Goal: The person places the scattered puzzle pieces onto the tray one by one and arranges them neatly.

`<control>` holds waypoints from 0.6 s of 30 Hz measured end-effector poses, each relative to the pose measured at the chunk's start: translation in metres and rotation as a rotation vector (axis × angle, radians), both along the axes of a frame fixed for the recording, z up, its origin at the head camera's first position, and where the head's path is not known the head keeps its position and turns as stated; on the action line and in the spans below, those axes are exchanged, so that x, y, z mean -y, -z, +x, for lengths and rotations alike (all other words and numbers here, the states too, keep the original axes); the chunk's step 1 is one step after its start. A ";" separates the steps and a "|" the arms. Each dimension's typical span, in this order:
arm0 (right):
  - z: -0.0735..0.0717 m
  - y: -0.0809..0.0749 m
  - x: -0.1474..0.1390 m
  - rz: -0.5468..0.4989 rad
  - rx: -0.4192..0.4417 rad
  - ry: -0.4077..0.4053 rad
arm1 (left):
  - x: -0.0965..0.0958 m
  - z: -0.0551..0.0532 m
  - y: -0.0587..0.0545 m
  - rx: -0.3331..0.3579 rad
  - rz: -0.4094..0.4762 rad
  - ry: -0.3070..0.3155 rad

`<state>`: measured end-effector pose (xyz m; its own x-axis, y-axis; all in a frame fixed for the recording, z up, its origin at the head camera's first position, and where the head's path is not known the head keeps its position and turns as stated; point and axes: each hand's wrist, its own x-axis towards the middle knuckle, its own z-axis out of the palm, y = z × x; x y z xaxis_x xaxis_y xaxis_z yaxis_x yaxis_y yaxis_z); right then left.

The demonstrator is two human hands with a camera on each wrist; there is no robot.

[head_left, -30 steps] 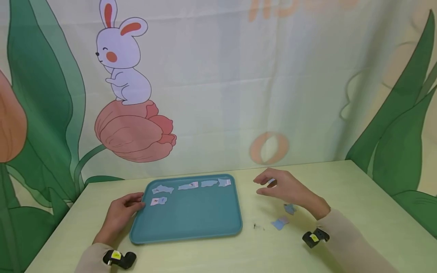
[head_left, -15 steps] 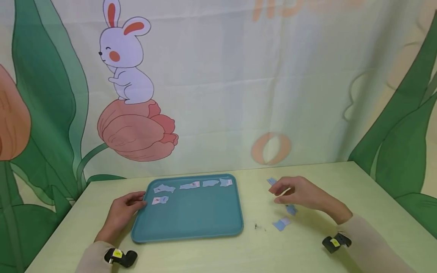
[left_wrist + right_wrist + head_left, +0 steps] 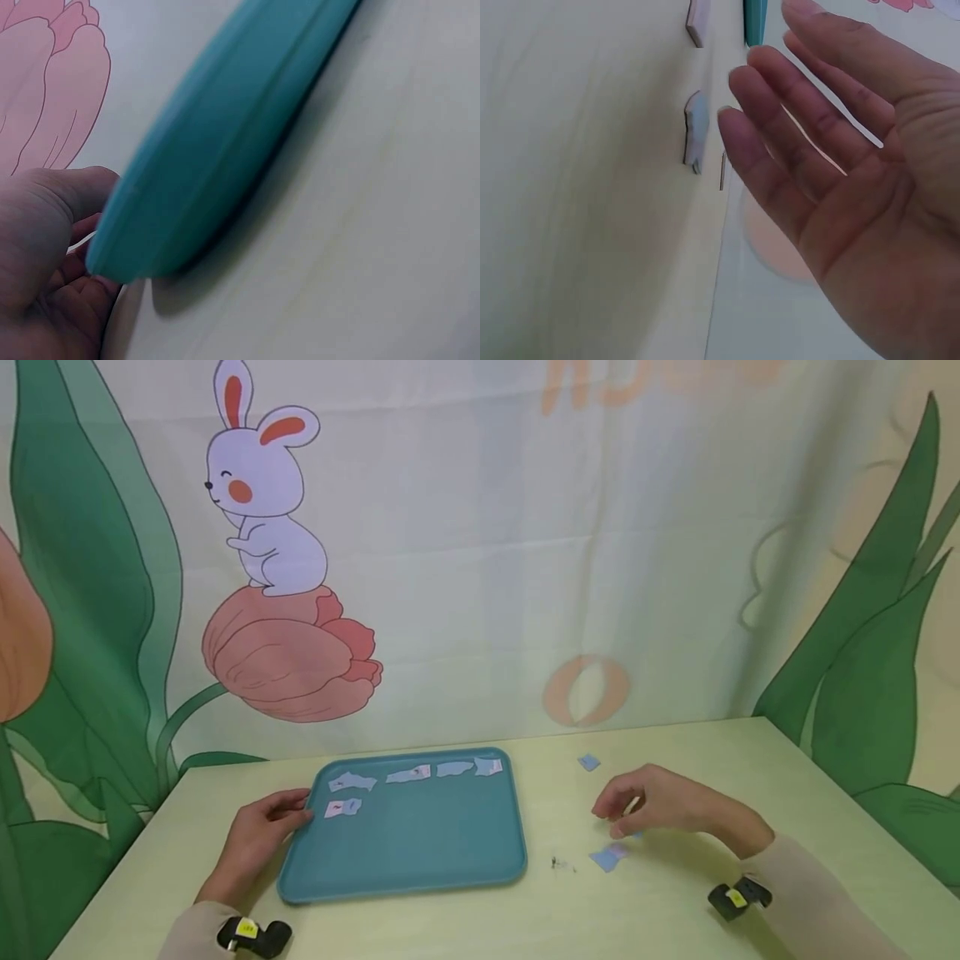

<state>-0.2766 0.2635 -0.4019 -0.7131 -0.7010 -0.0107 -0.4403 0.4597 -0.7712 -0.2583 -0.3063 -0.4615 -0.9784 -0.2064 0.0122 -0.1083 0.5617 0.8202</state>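
My left hand [image 3: 258, 839] holds the left rim of a teal tray [image 3: 405, 852], its thumb at the edge; in the left wrist view the thumb [image 3: 90, 187] and curled fingers meet the tray's corner. Over the table to the right of the tray, my right hand [image 3: 660, 802] hovers with relaxed fingers and nothing between them. Beneath it lies a flat blue puzzle piece [image 3: 696, 127], mostly hidden in the head view. A blue-and-pink piece [image 3: 607, 857] lies just nearer, and a small blue piece [image 3: 588, 762] farther back.
Several jagged blue and pink pieces [image 3: 453, 768] line the tray's far side, with a pink-and-blue one [image 3: 342, 808] below at left. A small clear item with dark marks [image 3: 558, 864] lies beside the tray. A printed curtain [image 3: 465, 568] hangs behind the table.
My right hand has moved right and nearer, uncovering the small blue piece at the back and covering most of another piece. My left hand stays at the tray.
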 end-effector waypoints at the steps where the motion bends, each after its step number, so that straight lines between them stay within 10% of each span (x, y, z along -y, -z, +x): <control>1: 0.001 0.001 0.000 0.004 0.002 -0.011 | 0.000 0.000 0.000 0.003 0.000 -0.001; 18: 0.009 0.008 0.000 0.020 0.018 -0.065 | -0.002 0.000 0.000 -0.004 -0.026 -0.008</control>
